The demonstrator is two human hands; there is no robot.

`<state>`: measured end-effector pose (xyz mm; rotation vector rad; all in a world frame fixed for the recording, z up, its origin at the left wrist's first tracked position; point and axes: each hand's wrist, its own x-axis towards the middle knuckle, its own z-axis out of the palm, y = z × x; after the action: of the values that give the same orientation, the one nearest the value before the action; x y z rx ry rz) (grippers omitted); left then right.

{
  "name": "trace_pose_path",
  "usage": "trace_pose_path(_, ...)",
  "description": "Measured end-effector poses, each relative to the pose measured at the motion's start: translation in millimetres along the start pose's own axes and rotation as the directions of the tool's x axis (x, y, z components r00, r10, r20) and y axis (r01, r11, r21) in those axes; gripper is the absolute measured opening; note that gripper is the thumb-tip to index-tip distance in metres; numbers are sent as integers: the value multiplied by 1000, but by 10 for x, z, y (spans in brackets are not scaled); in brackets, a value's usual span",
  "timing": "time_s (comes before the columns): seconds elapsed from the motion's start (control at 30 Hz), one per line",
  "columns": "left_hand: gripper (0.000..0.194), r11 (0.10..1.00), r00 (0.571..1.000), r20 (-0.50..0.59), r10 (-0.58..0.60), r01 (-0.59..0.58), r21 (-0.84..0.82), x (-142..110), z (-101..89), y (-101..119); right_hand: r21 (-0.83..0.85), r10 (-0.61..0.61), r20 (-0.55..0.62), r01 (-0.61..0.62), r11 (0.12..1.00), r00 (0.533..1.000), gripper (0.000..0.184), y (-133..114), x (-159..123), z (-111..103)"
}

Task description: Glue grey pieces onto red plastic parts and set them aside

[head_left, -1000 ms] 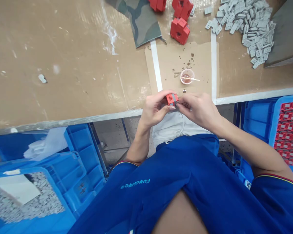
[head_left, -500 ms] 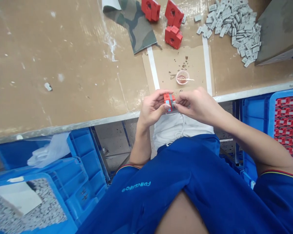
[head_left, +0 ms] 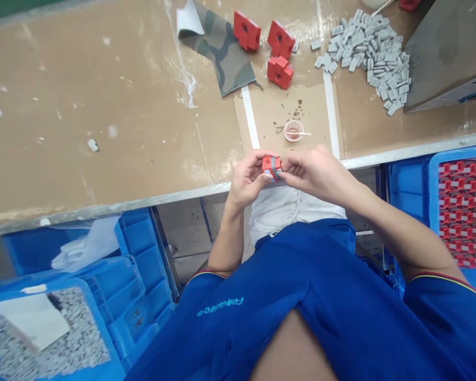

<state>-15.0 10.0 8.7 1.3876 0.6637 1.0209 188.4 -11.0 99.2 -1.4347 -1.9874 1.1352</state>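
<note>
- Over the metal table edge [head_left: 182,194], a red block [head_left: 266,165] with a grey band [head_left: 276,168] sits between the two hands.
- The left hand [head_left: 248,180] curls its fingers around the block's left side and holds it.
- The right hand [head_left: 315,174] pinches the block's right side with its fingertips, so both hands touch it, but the left wraps more of it.
- The block looks almost square, so its long way is hard to tell. The band runs up and down across it.
- A small cup [head_left: 293,131] with a thin stick [head_left: 303,134] sits just ahead, not touching the block.
</note>
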Motion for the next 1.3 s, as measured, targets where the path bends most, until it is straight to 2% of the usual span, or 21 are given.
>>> trace_pose_path(0.07,53,1000,997,-72,17,-18,-17,-19,64,-3,23,-58,-125,61,998,990,7,-13,-105,38)
trace_pose_path(0.17,58,994,989,-150,-11,-6,-111,-66,225,20,62,-134,-337,164,985,932,39,8,-248,216)
trace_pose_path(0.23,56,983,986,-160,-41,12,-181,-103,348,63,66,-171,-423,218,974,890,49,34,-318,352)
trace_pose_path(0.37,44,979,988,-149,-28,-2,-202,-152,500,201,-40,-224,-530,240,970,818,46,68,-431,442)
trace_pose_path(0.47,40,996,988,-128,83,-86,-18,-155,505,321,-135,-250,-540,211,968,803,44,64,-514,355)
trace_pose_path(0.57,35,953,968,-107,225,-196,233,-139,479,436,-194,-264,-536,188,963,802,44,41,-574,259)
trace_pose_path(0.7,25,908,955,-52,292,-260,328,-102,477,543,-208,-278,-504,197,958,818,44,11,-602,198)
trace_pose_path(0.83,24,931,963,-74,259,-229,283,-66,499,612,-203,-271,-475,195,960,837,42,-23,-610,137)
trace_pose_path(1.03,7,953,982,-76,171,-146,264,-59,502,735,-214,-257,-383,185,959,887,32,-110,-588,9)
trace_pose_path(1.17,5,963,983,-118,141,-109,245,-34,571,770,-230,-218,-349,142,963,911,25,-183,-614,-41)
trace_pose_path(1.23,5,972,994,-76,78,-59,228,21,637,782,-229,-184,-340,109,967,922,24,-203,-703,-99)
trace_pose_path(1.3,11,972,999,36,-5,-4,236,109,686,795,-232,-162,-332,86,969,929,27,-179,-854,-219)
